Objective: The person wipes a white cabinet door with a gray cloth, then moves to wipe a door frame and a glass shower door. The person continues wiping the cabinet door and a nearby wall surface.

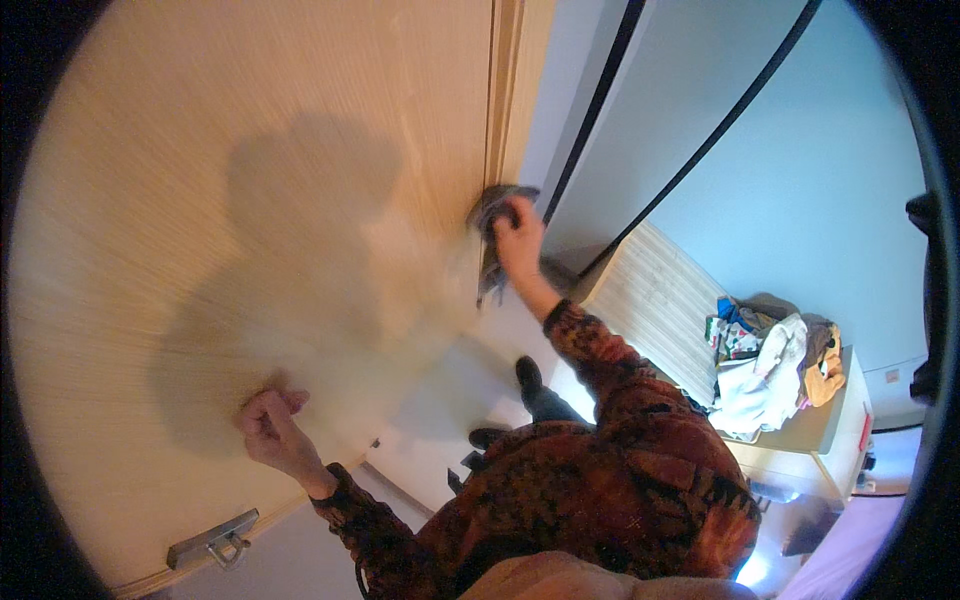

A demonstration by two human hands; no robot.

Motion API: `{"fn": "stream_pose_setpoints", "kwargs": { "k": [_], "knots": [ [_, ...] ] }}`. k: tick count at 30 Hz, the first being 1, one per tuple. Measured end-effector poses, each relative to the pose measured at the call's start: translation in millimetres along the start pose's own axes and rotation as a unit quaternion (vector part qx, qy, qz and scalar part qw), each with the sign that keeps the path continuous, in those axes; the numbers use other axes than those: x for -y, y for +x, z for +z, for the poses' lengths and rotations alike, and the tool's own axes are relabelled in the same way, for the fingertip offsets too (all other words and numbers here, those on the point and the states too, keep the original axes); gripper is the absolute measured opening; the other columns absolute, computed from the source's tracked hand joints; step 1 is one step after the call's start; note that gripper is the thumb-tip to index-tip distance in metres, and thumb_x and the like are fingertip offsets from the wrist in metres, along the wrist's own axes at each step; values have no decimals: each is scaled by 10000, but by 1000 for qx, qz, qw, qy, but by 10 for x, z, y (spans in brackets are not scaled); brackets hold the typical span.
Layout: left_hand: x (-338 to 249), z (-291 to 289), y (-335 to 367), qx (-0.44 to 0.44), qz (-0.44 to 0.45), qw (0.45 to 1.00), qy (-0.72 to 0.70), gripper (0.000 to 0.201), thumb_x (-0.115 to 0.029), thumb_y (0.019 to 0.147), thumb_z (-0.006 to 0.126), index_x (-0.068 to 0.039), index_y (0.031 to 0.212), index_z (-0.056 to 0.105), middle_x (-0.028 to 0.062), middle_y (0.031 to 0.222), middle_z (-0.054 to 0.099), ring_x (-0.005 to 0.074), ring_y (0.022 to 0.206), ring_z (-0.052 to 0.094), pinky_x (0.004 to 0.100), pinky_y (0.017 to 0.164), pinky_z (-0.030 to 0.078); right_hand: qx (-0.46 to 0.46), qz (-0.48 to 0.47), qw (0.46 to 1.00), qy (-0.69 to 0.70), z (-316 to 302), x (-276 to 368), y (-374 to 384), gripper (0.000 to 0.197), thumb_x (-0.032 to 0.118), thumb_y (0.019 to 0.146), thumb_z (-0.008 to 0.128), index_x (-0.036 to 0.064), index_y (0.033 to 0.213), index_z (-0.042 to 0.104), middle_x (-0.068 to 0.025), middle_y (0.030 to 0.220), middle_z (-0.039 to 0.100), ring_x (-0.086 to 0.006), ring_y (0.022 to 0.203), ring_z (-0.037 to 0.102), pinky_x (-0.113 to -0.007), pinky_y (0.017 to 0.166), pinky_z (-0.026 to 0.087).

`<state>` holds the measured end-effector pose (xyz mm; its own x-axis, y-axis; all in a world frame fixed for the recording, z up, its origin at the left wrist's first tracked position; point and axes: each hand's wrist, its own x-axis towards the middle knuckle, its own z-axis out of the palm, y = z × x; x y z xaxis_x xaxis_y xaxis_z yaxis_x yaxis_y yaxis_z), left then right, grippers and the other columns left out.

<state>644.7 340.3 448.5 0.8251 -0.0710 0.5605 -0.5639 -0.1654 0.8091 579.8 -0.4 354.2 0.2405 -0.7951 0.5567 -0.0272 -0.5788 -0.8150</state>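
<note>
My right hand (520,240) grips a dark grey cloth (492,212) at the edge of a light wooden door (130,250), by its frame. The cloth bunches around my fingers and a loose part hangs below them. Lower down on the left, my left hand (275,432) is in front of the door face with its fingers curled in; nothing shows in it. The fingertips are slightly blurred, and I cannot tell whether they touch the wood. A metal handle or latch (213,538) is fixed near the door's lower left edge.
A pile of clothes (765,360) lies on a wooden cabinet (665,305) to the right. Black cables (725,135) run down along the pale wall (810,190). My dark shoes (528,373) stand on the light floor near the door. Shadows fall across the door.
</note>
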Motion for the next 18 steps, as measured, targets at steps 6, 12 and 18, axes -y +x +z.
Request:
{"fn": "stream_pose_setpoints", "kwargs": {
  "k": [6,12,18],
  "knots": [
    [66,-21,-28,15,-8,999,-27,116,-108,890,526,-5,839,542,97,651,607,126,550,572,240,525,480,-136,-211,952,177,-183,967,1399,360,78,750,611,-23,1081,510,-130,899,602,-220,823,573,-322,767,452],
    [65,-28,-10,33,-12,999,-8,133,-116,891,520,-6,819,545,95,695,595,143,544,579,241,506,471,-209,-300,930,-43,292,977,1537,400,130,817,554,-63,1153,452,-236,1159,473,-374,1041,479,-388,931,352],
    [-6,7,-8,19,-30,999,34,162,-131,893,526,0,809,570,75,637,627,107,548,572,219,521,465,-93,-166,980,-49,365,80,767,491,149,821,451,-80,1237,327,-311,1194,379,-461,1094,381,-429,962,302]
  ]
}}
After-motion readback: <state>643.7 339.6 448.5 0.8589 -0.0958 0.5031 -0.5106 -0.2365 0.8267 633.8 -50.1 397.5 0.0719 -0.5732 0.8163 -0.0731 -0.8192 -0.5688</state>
